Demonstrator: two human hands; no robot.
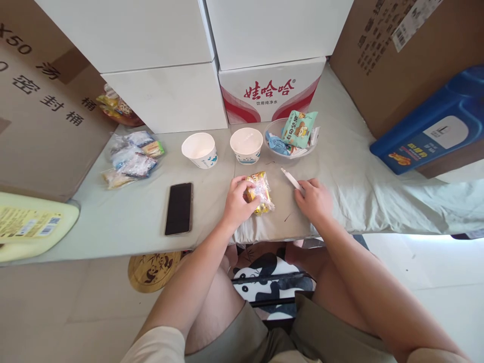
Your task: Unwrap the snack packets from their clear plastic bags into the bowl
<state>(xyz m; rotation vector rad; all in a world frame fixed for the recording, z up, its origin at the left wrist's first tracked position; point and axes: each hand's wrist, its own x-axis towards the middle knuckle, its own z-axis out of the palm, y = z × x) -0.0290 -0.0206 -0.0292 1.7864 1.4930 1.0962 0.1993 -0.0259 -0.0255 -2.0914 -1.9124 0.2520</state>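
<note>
My left hand (241,200) is closed on a small yellow snack packet (260,191) with shiny clear wrapping, which rests on the cloth-covered table. The fingers grip its left side and hide part of it. To the right, my right hand (313,200) is closed around a slim white stick-like tool (291,180), its narrow end pointing up and left; I cannot make out its exact kind. Behind the hands are a white paper cup (246,146), a second paper cup (200,150) and a clear bowl (291,156) with several snack packets, a green one (298,128) on top.
A black phone (179,208) lies left of my left hand. Several wrapped snacks (132,159) are piled behind it. White boxes (264,93) line the back. Cardboard boxes (49,91) flank the table, with a blue bottle (431,126) leaning at right and a yellow container (38,224) at left.
</note>
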